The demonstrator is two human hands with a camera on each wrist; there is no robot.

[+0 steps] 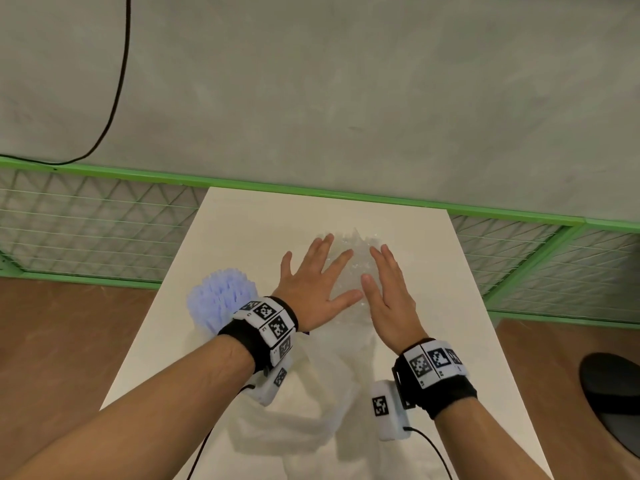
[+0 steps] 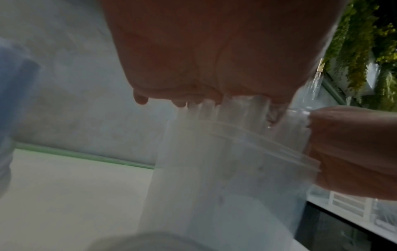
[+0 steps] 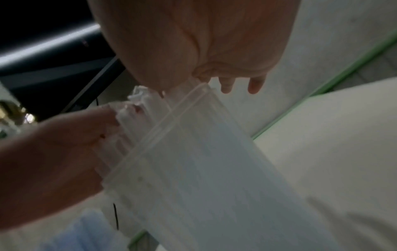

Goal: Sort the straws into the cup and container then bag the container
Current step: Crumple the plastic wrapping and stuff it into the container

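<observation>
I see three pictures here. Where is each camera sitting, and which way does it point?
Head: worn on the head, facing forward and down at the table; shows both forearms, the left hand and right hand flat over clear straws; blue straws stand to the left.
Left wrist: under the left palm, looking along it at the container; the other hand shows at right.
Right wrist: under the right palm, facing the container.
Shared: both wrist views show the container of clear straws.
</observation>
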